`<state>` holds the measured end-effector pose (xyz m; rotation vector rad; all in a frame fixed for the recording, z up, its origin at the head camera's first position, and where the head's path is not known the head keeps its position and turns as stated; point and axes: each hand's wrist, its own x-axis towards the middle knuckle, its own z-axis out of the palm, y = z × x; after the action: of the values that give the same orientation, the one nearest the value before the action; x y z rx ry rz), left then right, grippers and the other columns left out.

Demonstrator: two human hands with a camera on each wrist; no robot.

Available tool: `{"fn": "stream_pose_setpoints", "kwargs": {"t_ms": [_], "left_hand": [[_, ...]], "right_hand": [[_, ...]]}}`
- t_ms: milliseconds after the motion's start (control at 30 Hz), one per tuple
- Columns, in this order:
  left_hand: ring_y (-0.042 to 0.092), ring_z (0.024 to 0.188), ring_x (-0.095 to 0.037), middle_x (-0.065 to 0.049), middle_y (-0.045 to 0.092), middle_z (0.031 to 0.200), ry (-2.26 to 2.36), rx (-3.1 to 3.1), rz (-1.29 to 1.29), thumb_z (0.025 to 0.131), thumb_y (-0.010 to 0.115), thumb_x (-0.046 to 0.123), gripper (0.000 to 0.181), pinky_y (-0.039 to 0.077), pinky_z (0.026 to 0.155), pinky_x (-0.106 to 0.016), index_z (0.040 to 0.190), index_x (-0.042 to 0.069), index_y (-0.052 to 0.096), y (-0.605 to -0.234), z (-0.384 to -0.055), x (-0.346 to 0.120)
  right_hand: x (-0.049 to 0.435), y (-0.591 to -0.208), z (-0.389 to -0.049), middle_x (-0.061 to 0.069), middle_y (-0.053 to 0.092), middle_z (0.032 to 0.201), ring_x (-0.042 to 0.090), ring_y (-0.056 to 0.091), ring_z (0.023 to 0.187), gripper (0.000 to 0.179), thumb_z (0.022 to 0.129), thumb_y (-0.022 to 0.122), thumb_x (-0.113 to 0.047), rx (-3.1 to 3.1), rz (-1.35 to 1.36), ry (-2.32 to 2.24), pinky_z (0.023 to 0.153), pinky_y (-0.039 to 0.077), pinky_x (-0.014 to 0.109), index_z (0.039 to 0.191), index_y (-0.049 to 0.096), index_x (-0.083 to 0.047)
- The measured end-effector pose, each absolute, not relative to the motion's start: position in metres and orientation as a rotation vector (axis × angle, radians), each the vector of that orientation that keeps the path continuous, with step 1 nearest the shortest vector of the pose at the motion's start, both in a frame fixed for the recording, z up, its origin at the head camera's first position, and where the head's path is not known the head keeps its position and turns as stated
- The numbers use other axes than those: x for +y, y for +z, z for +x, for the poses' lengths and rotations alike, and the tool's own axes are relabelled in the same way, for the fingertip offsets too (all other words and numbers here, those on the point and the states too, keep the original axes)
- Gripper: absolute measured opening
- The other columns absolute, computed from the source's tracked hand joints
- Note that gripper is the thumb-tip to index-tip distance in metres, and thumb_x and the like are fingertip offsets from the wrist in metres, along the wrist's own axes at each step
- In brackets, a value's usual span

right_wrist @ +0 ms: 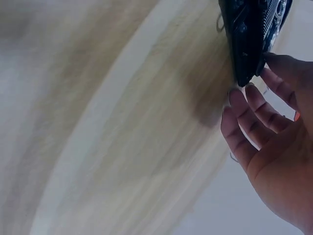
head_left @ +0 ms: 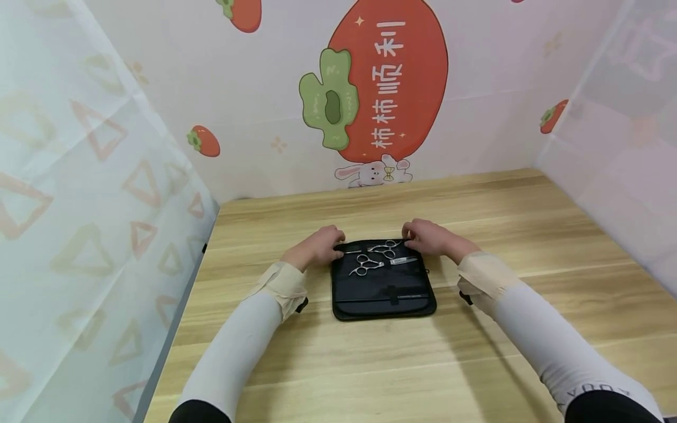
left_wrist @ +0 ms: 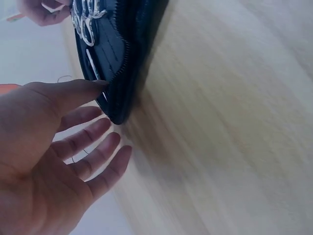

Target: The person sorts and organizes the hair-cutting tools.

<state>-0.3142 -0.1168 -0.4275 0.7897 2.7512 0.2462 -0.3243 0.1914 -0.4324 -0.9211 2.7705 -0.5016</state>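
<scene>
A black zippered case (head_left: 365,288) lies on the wooden table, its inner side facing up. Two pairs of silver hairdressing scissors (head_left: 362,269) and a comb-like metal piece (head_left: 404,260) sit in its upper half. At the far left corner my left hand (head_left: 319,245) pinches the case, thumb (left_wrist: 80,93) on top and fingertips by its outer edge. My right hand (head_left: 431,238) pinches the far right corner, with the thumb (right_wrist: 283,66) over the edge. A thin metal tool (left_wrist: 92,63) lies near the left thumb.
The wooden table (head_left: 254,358) runs back to a wall hanging (head_left: 264,170) printed with red persimmons. Light patterned sheets stand along the left (head_left: 106,235) and right (head_left: 608,158) sides.
</scene>
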Motion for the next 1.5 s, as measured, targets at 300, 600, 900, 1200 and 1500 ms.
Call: {"fn": "stream_pose_setpoints", "kwargs": {"t_ms": [300,600,900,1200,1500], "left_hand": [[0.06,0.115,-0.031,-0.018,0.064,0.121,0.249,2.725,0.815,0.098,0.068,0.012,0.031,0.048,0.103,-0.042,0.126,-0.001,0.065,-0.424,-0.313,-0.111],[0.059,0.122,-0.032,-0.02,0.064,0.127,0.273,2.702,0.709,0.095,0.064,0.004,0.039,0.047,0.105,-0.043,0.132,-0.003,0.061,-0.422,-0.312,-0.11],[0.059,0.1,-0.026,-0.016,0.066,0.11,0.306,2.714,0.712,0.095,0.063,0.004,0.029,0.049,0.091,-0.039,0.123,-0.006,0.065,-0.416,-0.31,-0.12],[0.063,0.101,-0.025,-0.018,0.066,0.116,0.716,2.618,0.727,0.091,0.066,0.002,0.033,0.052,0.091,-0.04,0.123,-0.006,0.066,-0.408,-0.303,-0.136],[0.062,0.081,-0.016,-0.012,0.068,0.109,0.86,2.637,0.741,0.094,0.074,0.016,0.027,0.049,0.071,-0.028,0.114,0.003,0.063,-0.403,-0.288,-0.134]], "right_hand": [[0.184,-0.433,-0.323,0.008,0.058,0.086,0.025,0.056,0.078,0.005,0.1,0.058,-0.003,2.833,-0.935,-0.399,0.076,0.05,0.045,0.095,0.059,-0.003],[0.189,-0.438,-0.313,0.013,0.051,0.094,0.027,0.053,0.08,0.005,0.104,0.052,-0.004,2.895,-0.956,-0.451,0.075,0.05,0.047,0.099,0.052,-0.002],[0.186,-0.434,-0.31,0.012,0.055,0.087,0.028,0.056,0.078,0.005,0.102,0.054,-0.002,2.96,-0.997,-0.543,0.074,0.05,0.047,0.1,0.051,0.001],[0.188,-0.421,-0.296,0.007,0.059,0.086,0.024,0.057,0.074,0.007,0.103,0.057,-0.013,3.031,-0.854,-0.486,0.061,0.049,0.045,0.105,0.055,-0.007],[0.195,-0.413,-0.281,0.004,0.063,0.094,0.023,0.06,0.078,0.007,0.103,0.058,-0.016,3.082,-0.889,-0.494,0.061,0.05,0.045,0.109,0.057,-0.011]]}}
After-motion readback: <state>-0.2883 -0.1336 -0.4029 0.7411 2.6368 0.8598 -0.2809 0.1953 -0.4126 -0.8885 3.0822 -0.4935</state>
